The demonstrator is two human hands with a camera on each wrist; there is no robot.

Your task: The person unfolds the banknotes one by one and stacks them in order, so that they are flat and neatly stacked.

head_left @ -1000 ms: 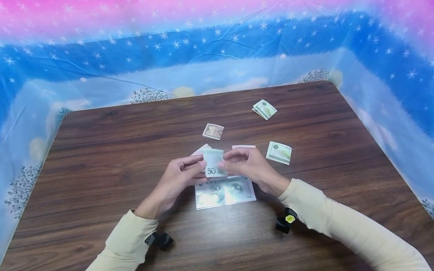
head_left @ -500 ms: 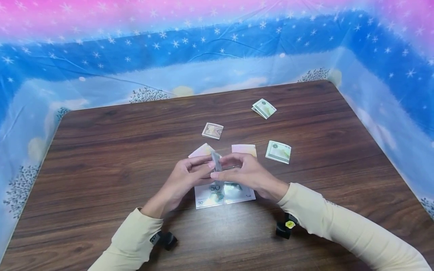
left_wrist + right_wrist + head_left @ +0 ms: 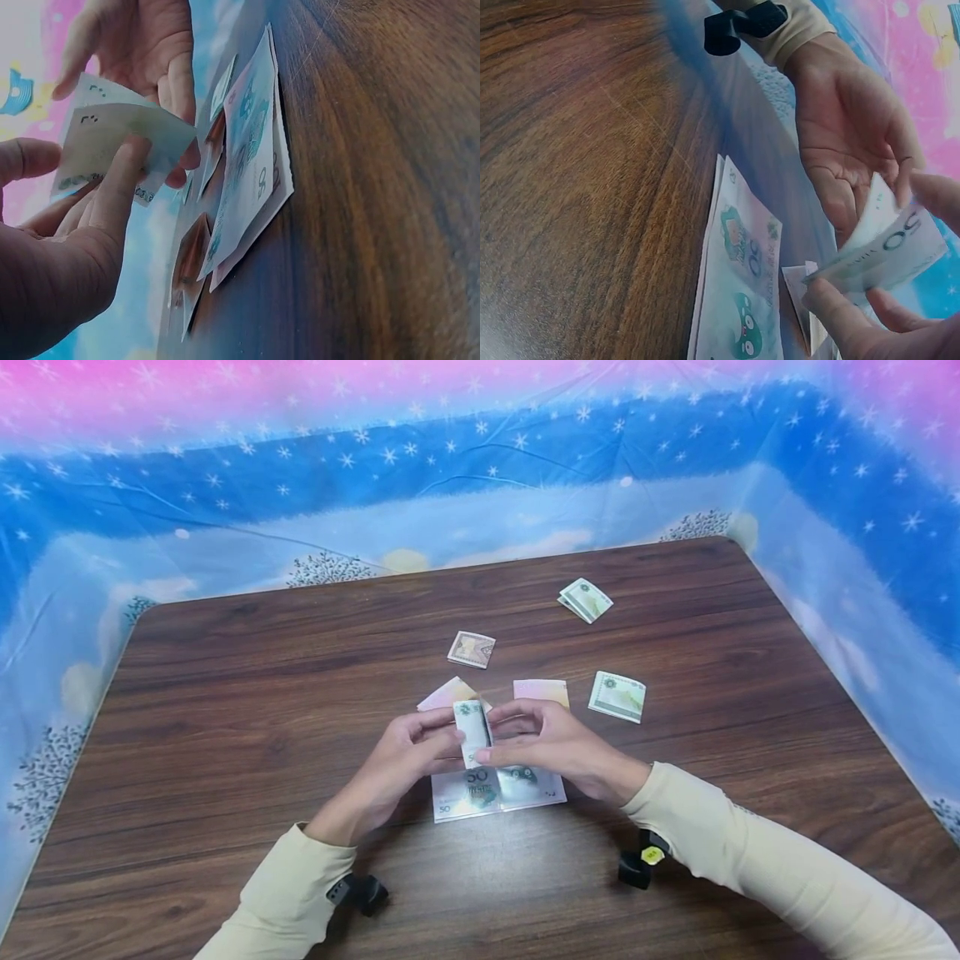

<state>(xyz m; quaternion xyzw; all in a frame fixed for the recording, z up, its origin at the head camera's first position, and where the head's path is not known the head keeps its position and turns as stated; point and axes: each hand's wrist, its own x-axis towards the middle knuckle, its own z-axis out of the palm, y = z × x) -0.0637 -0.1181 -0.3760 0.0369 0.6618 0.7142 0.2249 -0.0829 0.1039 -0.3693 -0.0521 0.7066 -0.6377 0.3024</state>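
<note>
My fingers (image 3: 118, 187) were curled in a narrow pinch, left hand (image 3: 390, 768) and right hand (image 3: 567, 745) equally near. Held between: one folded 50-yuan note (image 3: 469, 732), long axis away from me. Below: cartoon-printed 50 note (image 3: 497, 794), creased. Wrist views showed the held leaves parted; head view, chiefly one panel.

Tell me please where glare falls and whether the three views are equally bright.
Head view: brightest, with pale glare on the wood-grain table nearer than the flat 50 banknote, which also shines; left wrist view: dimmer, the backdrop washed out at upper left; right wrist view: also dimmer, the table paling at the lower-left corner, the 50 on the folded banknote legible.
</note>
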